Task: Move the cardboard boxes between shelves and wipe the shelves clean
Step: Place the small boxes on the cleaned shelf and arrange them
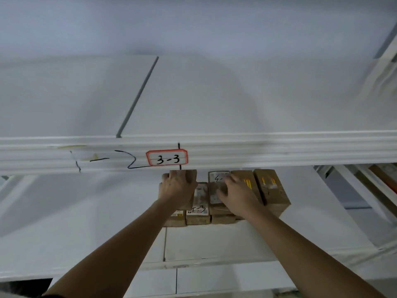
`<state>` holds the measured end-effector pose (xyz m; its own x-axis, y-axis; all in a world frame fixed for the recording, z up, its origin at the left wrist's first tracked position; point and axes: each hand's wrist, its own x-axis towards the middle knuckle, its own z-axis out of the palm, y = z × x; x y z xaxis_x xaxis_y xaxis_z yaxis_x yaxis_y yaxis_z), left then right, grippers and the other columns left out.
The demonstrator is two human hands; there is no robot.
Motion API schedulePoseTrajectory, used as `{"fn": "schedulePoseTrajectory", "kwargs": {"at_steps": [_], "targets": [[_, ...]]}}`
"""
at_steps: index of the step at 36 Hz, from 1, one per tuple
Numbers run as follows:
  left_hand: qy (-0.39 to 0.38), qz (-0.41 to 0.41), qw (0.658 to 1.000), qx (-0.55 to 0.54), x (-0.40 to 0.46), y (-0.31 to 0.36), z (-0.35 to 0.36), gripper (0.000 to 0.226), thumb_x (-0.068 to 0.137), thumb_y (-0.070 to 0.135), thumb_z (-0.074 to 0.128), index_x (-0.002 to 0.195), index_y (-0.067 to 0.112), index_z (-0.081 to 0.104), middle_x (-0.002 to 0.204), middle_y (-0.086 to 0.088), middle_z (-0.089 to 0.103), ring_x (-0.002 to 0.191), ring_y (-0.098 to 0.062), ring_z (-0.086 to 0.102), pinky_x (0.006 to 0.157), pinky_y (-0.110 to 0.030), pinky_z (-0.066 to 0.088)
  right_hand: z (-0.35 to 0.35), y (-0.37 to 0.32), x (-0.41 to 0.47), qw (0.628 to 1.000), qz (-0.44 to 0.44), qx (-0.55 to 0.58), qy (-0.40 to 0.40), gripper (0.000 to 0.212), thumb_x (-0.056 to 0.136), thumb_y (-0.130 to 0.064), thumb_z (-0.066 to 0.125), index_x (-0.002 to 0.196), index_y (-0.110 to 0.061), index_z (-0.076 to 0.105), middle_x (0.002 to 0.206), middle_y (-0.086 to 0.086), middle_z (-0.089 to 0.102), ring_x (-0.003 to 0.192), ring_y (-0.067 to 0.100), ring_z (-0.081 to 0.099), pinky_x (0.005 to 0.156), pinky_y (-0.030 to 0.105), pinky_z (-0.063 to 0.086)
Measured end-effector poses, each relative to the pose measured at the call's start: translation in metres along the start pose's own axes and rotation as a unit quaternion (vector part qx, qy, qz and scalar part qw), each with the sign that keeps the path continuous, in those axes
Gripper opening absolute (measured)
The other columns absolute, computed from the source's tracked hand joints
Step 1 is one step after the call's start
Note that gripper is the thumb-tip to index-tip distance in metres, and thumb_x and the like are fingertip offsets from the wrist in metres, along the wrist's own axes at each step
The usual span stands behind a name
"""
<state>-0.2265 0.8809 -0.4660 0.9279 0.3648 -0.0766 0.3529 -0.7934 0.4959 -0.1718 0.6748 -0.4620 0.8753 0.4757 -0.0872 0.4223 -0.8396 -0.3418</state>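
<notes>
**Both hands on the boxes, lower shelf**

Your left hand is gripping the leftmost cardboard box, fingers curled over its top. At three o'clock, your right hand is lying spread on the neighbouring boxes, under the 3-3 label.

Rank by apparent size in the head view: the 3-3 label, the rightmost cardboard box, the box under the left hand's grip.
1. Rightmost cardboard box, largest.
2. Box in the left hand's grip: much of it is hidden by the hand, so its rank is unsure.
3. 3-3 label, smallest.
</notes>
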Motion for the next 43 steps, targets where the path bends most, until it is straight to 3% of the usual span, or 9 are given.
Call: {"fn": "schedulePoseTrajectory", "kwargs": {"at_steps": [6,10,14,25,36,43], "targets": [[0.018,0.016,0.999,-0.024,-0.008,-0.020,-0.013,0.059,0.100,0.062,0.042,0.147,0.030,0.027,0.146,-0.005,0.035,0.131,-0.039,0.039,0.102,-0.054,0.045,0.032,-0.016,0.029,0.997,0.033,-0.068,0.009,0.083,0.094,-0.071,0.046,0.160,-0.025,0.023,0.168,0.009,0.017,0.154,0.034,0.014,0.126,0.051,0.016],[0.016,0.032,0.999,-0.008,-0.011,-0.029,-0.010,0.060,0.101,0.064,0.038,0.149,0.030,0.028,0.153,-0.003,0.030,0.133,-0.038,0.039,0.102,-0.053,0.045,0.054,-0.017,0.034,0.994,0.053,-0.097,0.013,0.080,0.096,-0.059,0.055,0.160,-0.026,0.018,0.167,0.010,0.014,0.152,0.042,0.010,0.125,0.056,0.015],[0.001,0.044,0.999,0.000,-0.013,-0.034,-0.004,0.061,0.099,0.064,0.043,0.149,0.032,0.030,0.158,-0.002,0.023,0.136,-0.038,0.036,0.105,-0.054,0.046,0.057,-0.024,0.029,0.993,0.047,-0.104,0.017,0.077,0.100,-0.056,0.045,0.162,-0.022,0.015,0.168,0.011,0.009,0.154,0.043,0.005,0.126,0.055,0.011],[-0.023,0.047,0.998,0.022,-0.020,-0.047,0.005,0.067,0.099,0.064,0.045,0.154,0.032,0.027,0.166,-0.002,0.014,0.143,-0.038,0.031,0.108,-0.057,0.045,0.056,-0.042,0.029,0.997,0.037,-0.051,0.044,0.085,0.088,-0.033,0.075,0.158,-0.025,0.028,0.166,0.004,0.015,0.153,0.031,0.010,0.124,0.046,0.026],[-0.019,0.096,0.994,0.046,-0.032,-0.045,-0.012,0.066,0.097,0.059,0.048,0.153,0.031,0.027,0.164,-0.005,0.019,0.140,-0.042,0.035,0.106,-0.059,0.044,0.007,-0.062,-0.030,0.993,0.081,0.061,0.056,0.084,0.085,-0.054,0.068,0.158,-0.037,0.028,0.168,-0.007,0.010,0.152,0.034,0.017,0.120,0.050,0.033],[-0.013,0.126,0.990,0.057,-0.062,-0.007,-0.018,0.064,0.098,0.052,0.049,0.155,0.031,0.028,0.163,-0.003,0.018,0.139,-0.041,0.036,0.106,-0.057,0.043,-0.027,-0.030,-0.091,0.988,0.108,0.071,0.089,0.081,0.082,-0.051,0.068,0.155,-0.032,0.039,0.166,-0.007,0.020,0.149,0.029,0.022,0.117,0.039,0.032]]}}
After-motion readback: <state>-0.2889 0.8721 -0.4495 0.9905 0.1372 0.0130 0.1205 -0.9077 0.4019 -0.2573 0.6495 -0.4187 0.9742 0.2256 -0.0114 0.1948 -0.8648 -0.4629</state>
